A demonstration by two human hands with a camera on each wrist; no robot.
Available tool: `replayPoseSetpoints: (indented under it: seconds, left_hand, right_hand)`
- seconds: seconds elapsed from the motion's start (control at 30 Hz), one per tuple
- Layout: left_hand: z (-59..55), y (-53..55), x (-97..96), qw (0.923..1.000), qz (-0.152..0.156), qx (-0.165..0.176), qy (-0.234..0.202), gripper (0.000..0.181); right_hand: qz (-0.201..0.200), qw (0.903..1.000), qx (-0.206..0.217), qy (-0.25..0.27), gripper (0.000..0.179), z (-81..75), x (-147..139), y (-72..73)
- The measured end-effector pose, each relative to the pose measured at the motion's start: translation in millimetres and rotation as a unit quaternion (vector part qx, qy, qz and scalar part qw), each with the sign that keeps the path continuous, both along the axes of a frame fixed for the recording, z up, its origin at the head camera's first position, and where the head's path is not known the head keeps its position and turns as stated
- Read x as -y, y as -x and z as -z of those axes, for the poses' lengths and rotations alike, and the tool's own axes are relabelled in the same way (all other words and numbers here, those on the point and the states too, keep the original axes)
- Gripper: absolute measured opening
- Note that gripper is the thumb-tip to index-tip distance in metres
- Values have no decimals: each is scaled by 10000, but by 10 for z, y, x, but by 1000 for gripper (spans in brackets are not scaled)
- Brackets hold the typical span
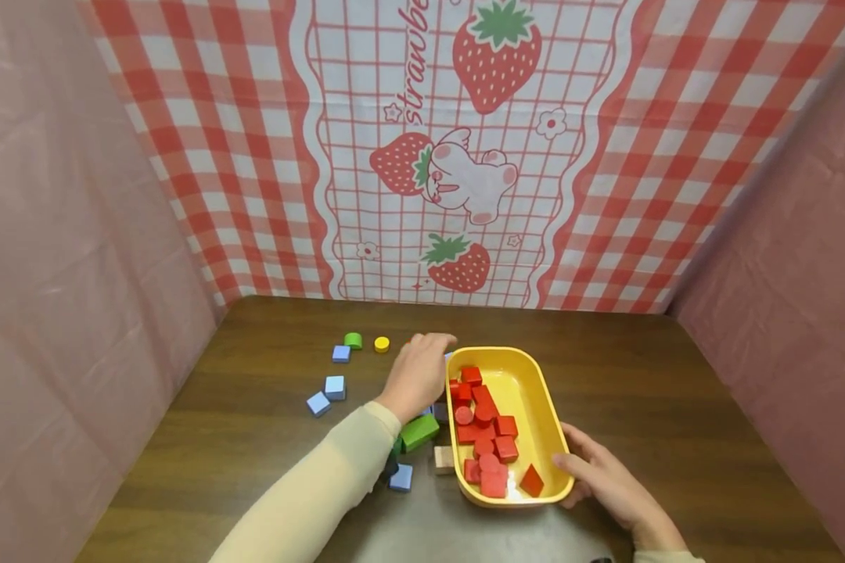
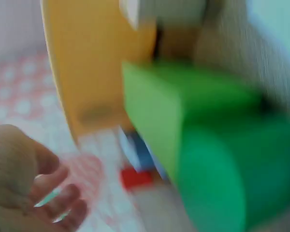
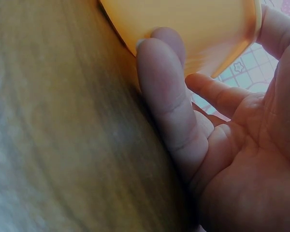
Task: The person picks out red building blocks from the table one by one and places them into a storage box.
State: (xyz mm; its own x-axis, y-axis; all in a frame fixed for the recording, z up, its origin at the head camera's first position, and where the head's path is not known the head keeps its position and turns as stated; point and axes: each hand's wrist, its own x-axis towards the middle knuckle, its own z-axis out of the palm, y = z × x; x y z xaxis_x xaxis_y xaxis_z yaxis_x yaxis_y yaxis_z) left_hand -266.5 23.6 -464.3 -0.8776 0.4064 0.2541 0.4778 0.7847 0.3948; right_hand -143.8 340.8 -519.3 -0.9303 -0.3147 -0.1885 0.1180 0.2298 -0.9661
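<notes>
A yellow plastic tray [image 1: 528, 383] holds several red toy blocks [image 1: 483, 434], mostly along its left side. My right hand [image 1: 609, 477] grips the tray's near right corner, thumb over the rim and fingers against the outer wall. In the right wrist view, the fingers [image 3: 164, 92] lie low against the yellow wall, close to the tabletop. My left hand [image 1: 418, 375] is beside the tray's left rim, above loose blocks. The left wrist view is blurred; there the left fingers [image 2: 58, 193] are loosely bent, with no block seen in them. A green block [image 1: 419, 432] lies below that wrist.
Blue blocks [image 1: 334, 387], a green piece [image 1: 353, 341] and a yellow round piece [image 1: 382, 344] lie at the left of the wooden table [image 1: 641, 375]. A plain wooden block [image 1: 444, 460] is against the tray's left side. A checked strawberry cloth [image 1: 436, 258] hangs behind.
</notes>
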Motion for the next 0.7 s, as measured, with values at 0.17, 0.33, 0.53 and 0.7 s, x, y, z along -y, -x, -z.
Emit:
replayPoseSetpoints:
  seconds: [0.17, 0.33, 0.53, 0.7]
  left_hand:
    - [131, 251, 212, 9957, -350, 637, 575, 57]
    - [199, 312, 280, 9923, -182, 534, 1104, 50]
    - [234, 321, 291, 9930, -461, 243, 1059, 34]
    - [253, 298, 338, 9954, -660, 405, 557, 28]
  right_hand:
    - [-54, 10000, -14, 20, 69, -3, -6, 5]
    - [14, 10000, 14, -1, 69, -9, 5, 9]
    - [31, 10000, -75, 7, 69, -30, 10, 4]
    - [24, 10000, -37, -49, 72, -35, -1, -14]
